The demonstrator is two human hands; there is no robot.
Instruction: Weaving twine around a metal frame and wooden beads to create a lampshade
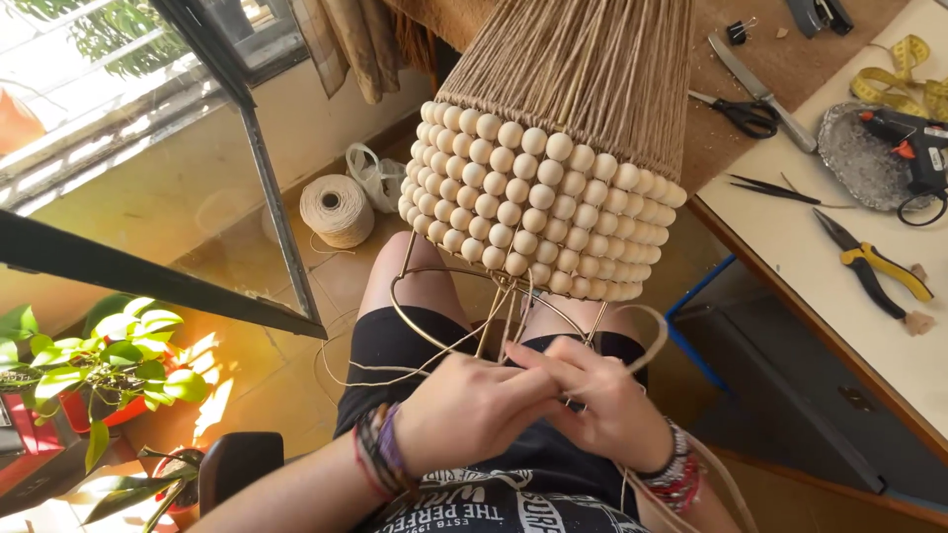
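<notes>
both hands on thin cord beneath beaded lampshade frame

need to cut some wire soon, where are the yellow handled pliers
In the head view the yellow-handled pliers lie on the pale table at the right, below the glue gun and right of the beaded lampshade frame.

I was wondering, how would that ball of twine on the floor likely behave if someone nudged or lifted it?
The ball of twine is round, so a nudge would probably roll it across the floor tiles. It looks tightly wound, so likely firm and fairly light. A loose strand trails from it, so it may unwind when lifted.
</notes>
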